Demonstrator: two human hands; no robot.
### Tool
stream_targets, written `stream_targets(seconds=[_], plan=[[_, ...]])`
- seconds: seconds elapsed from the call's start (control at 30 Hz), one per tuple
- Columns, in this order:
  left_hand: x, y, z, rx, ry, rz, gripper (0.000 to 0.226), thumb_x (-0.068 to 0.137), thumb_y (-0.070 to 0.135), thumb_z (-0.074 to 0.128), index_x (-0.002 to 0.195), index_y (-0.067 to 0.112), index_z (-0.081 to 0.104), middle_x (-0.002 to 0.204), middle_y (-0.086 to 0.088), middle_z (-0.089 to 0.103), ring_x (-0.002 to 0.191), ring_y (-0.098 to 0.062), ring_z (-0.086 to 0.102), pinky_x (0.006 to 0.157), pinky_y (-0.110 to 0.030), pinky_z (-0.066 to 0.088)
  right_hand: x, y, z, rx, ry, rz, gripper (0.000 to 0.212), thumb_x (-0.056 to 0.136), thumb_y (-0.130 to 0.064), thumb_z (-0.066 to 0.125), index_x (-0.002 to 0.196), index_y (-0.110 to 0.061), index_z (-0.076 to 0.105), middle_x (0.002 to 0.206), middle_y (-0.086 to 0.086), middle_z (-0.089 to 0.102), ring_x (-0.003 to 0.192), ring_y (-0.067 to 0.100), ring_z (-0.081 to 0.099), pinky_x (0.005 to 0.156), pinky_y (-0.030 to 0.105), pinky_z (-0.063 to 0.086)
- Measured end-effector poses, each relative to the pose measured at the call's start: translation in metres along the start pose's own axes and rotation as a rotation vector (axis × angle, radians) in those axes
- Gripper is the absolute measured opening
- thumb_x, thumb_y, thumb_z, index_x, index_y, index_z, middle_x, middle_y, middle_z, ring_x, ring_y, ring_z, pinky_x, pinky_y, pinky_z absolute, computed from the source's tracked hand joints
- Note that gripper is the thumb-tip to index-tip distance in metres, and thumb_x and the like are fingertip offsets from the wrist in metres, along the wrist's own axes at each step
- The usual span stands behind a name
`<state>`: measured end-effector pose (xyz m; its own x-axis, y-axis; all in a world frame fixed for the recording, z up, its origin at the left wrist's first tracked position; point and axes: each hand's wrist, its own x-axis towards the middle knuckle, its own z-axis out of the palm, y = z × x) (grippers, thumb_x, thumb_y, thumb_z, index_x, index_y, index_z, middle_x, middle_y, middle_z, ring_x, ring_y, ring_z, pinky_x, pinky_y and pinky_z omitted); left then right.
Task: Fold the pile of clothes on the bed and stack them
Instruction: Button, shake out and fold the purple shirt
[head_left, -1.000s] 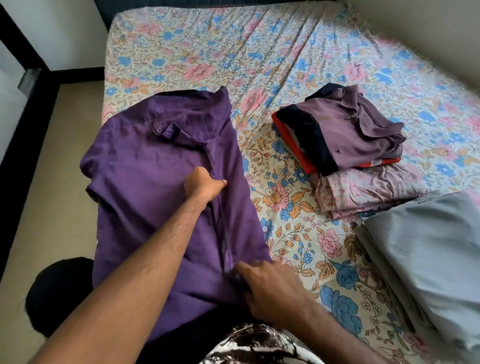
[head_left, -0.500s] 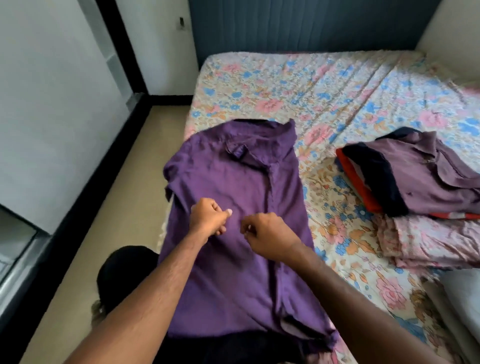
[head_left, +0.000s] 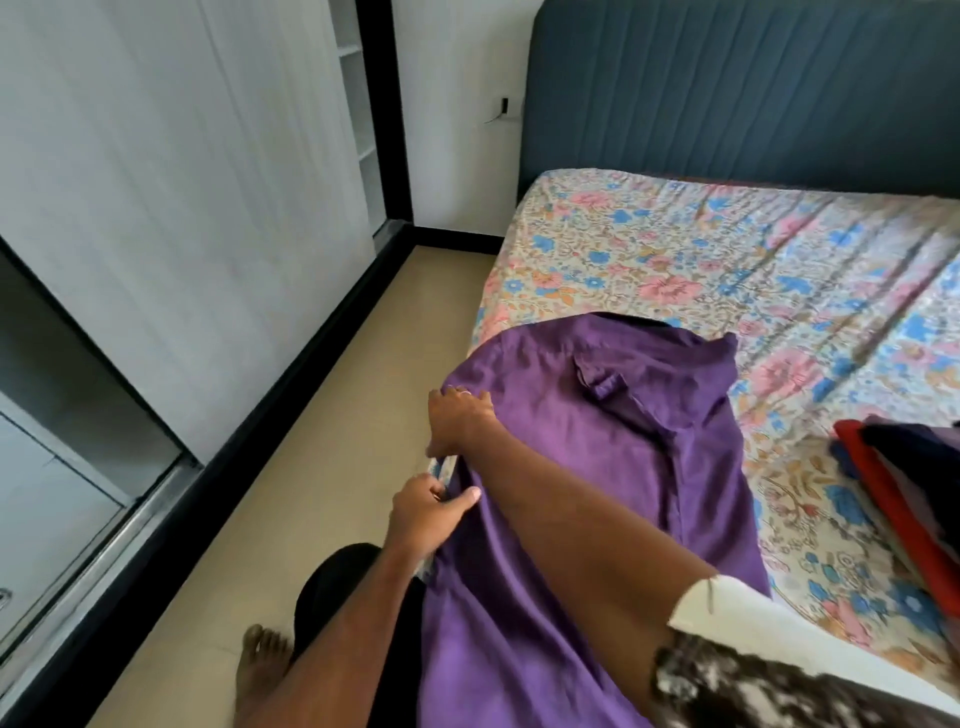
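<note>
Purple smooth shirt (head_left: 597, 457), left edge pinched by both hands (head_left: 423, 514) (head_left: 460, 421).

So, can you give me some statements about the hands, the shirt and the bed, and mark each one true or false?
1. Both hands are at the left edge of the purple shirt. True.
2. The left hand hangs idle. False: it pinches the shirt's edge.
3. The right hand touches the shirt. True.
4. The shirt is folded into a small square. False: it lies spread open on the bed.
5. Folded clothes lie at the right. True.
</note>
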<state>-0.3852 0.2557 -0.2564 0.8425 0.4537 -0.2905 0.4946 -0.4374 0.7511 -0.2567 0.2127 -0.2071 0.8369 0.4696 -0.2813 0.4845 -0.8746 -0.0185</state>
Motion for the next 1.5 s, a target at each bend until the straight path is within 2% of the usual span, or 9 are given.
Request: stream_targets(seconds=[0.2, 0.37, 0.5, 0.67, 0.87, 1.07, 1.2, 1.33, 1.5], plan=[[-0.017, -0.007, -0.009, 0.102, -0.119, 0.086, 0.036, 0.07, 0.046, 0.082, 0.074, 0.024, 0.053, 0.073, 0.012, 0.06, 0.07, -0.012, 0.061, 0.061, -0.024, 0.04, 0.041, 0.0, 0.037, -0.006, -0.059, 0.214, 0.096, 0.091, -0.034, 0.064, 0.162, -0.005, 0.006, 0.17, 0.011, 0.005, 0.158, 0.027, 0.0, 0.119, 0.07, -0.003], [-0.025, -0.016, -0.009, 0.179, -0.267, 0.198, 0.051, 0.066, 0.045, 0.075, 0.11, 0.026, 0.056, 0.103, 0.009, 0.066, 0.103, -0.021, 0.066, 0.077, -0.027, 0.044, 0.045, -0.004, 0.047, 0.014, 0.008, 0.222, 0.045, 0.104, -0.023, 0.04, 0.146, -0.016, 0.052, 0.162, 0.01, 0.034, 0.158, 0.028, 0.004, 0.119, 0.07, -0.005], [-0.033, -0.012, -0.004, -0.045, -0.245, 0.307, 0.051, 0.066, 0.036, 0.077, 0.112, 0.032, 0.055, 0.105, 0.017, 0.066, 0.101, -0.003, 0.065, 0.088, -0.017, 0.046, 0.038, 0.02, 0.016, 0.66, 0.21, 0.277, 0.034, 0.1, -0.015, 0.044, 0.128, -0.01, 0.063, 0.132, 0.017, 0.063, 0.133, 0.032, 0.053, 0.121, 0.055, 0.025], [-0.042, 0.036, 0.008, -0.229, -0.337, 0.444, 0.063, 0.074, 0.02, 0.076, 0.134, 0.021, 0.056, 0.121, 0.011, 0.068, 0.109, -0.003, 0.066, 0.098, -0.023, 0.05, 0.004, 0.111, -0.024, 1.615, 0.546, 0.419, 0.027, 0.106, -0.019, 0.047, 0.098, -0.005, 0.068, 0.091, 0.013, 0.069, 0.082, 0.028, 0.067, 0.074, 0.038, 0.056], [-0.075, 0.09, 0.059, 0.093, -0.454, 0.516, 0.058, 0.069, 0.024, 0.079, 0.125, 0.02, 0.061, 0.111, 0.003, 0.07, 0.096, -0.015, 0.067, 0.087, -0.034, 0.056, -0.058, 0.239, 0.008, 1.198, 0.648, 0.982, 0.051, 0.084, -0.019, 0.065, 0.132, -0.003, 0.055, 0.126, 0.024, 0.065, 0.117, 0.04, 0.063, 0.097, 0.041, 0.052], [-0.096, 0.079, 0.082, 0.366, -0.426, 0.575, 0.057, 0.069, 0.037, 0.085, 0.12, 0.025, 0.061, 0.112, 0.001, 0.068, 0.101, -0.019, 0.065, 0.076, -0.026, 0.046, -0.111, 0.241, 0.026, 1.01, 0.578, 0.822, 0.08, 0.084, -0.007, 0.063, 0.153, -0.006, 0.022, 0.128, 0.024, 0.06, 0.115, 0.044, 0.06, 0.09, 0.043, 0.052], [-0.099, 0.075, 0.066, 0.427, -0.37, 0.548, 0.065, 0.065, 0.044, 0.088, 0.121, 0.024, 0.062, 0.117, -0.001, 0.068, 0.108, -0.023, 0.065, 0.09, -0.038, 0.055, -0.157, 0.195, 0.044, 0.83, 0.797, 0.528, 0.057, 0.082, -0.003, 0.06, 0.137, -0.013, 0.05, 0.119, 0.015, 0.062, 0.112, 0.038, 0.058, 0.093, 0.045, 0.048], [-0.114, 0.064, 0.046, 0.687, -0.396, 0.489, 0.078, 0.065, 0.056, 0.085, 0.128, 0.021, 0.055, 0.129, 0.001, 0.058, 0.117, -0.027, 0.059, 0.095, -0.042, 0.051, -0.224, 0.134, 0.083, 0.697, 0.658, 0.326, 0.012, 0.097, -0.029, 0.061, 0.106, -0.023, 0.066, 0.099, 0.001, 0.058, 0.095, 0.028, 0.061, 0.081, 0.038, 0.048], [-0.137, 0.059, 0.033, 0.642, -0.549, 0.517, 0.082, 0.064, 0.037, 0.09, 0.135, 0.021, 0.051, 0.133, 0.0, 0.06, 0.118, -0.024, 0.059, 0.098, -0.04, 0.051, -0.268, 0.103, 0.098, 0.952, 0.507, 0.39, 0.027, 0.089, -0.056, 0.065, 0.101, -0.032, 0.065, 0.084, -0.005, 0.067, 0.078, 0.013, 0.065, 0.07, 0.035, 0.053]])
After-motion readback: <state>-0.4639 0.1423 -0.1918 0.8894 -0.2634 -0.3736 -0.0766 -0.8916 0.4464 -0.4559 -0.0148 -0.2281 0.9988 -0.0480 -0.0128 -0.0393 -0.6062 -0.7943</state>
